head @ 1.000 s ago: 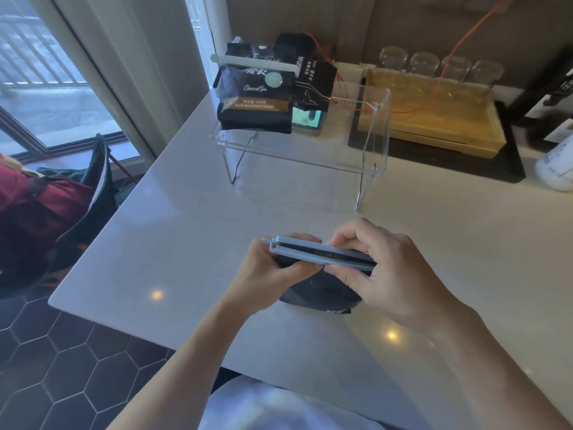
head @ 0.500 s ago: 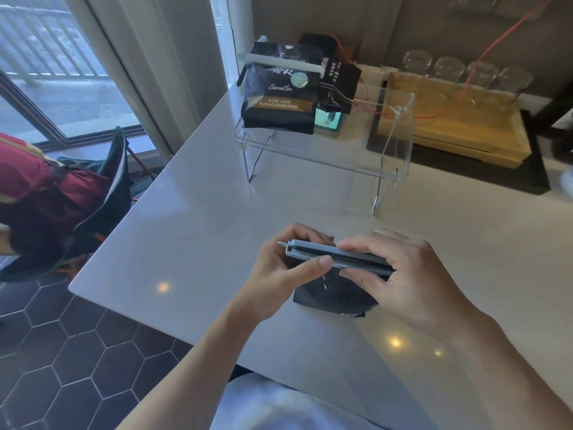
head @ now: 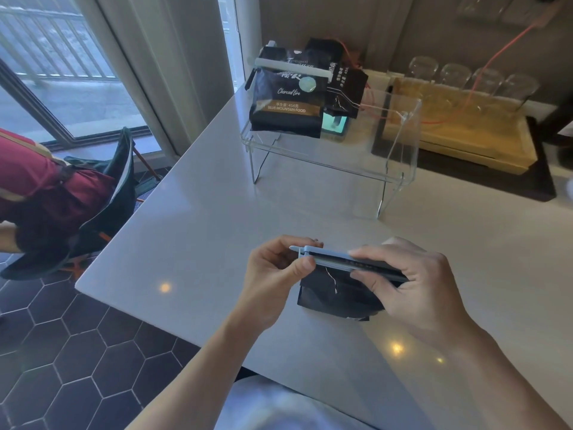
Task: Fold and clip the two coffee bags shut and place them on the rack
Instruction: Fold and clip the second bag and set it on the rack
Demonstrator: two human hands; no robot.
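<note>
A pale stone desk (head: 192,231) stands by a window, above a dark floor of hexagonal tiles. At the desk's near edge stands a small black coffee bag (head: 333,294), its top folded over and caught in a long grey-blue bar clip (head: 338,260). Both hands are on that clip: the left hand (head: 273,274) pinches the hinged end between thumb and curled fingers, and the right hand (head: 406,280) has fingers over the top of the bar and the thumb beneath it, squeezing. Whether the clip has latched cannot be told. The bag looks like thin, crinkly foil, light and soft, slack in the body and likely slippery; the stiff clipped top seems the surest place to hold it, with the clip serving as a handle. Well beyond this bag, at the desk's far side, stands a clear acrylic rack (head: 400,144). On the rack's left end sits a second, larger coffee bag (head: 286,103), already closed with a white clip (head: 291,67). So there are two coffee bags, two clips and one rack. Behind the rack's right end lies a wooden tray (head: 459,131) with four upturned glasses (head: 483,82) along its back.
</note>
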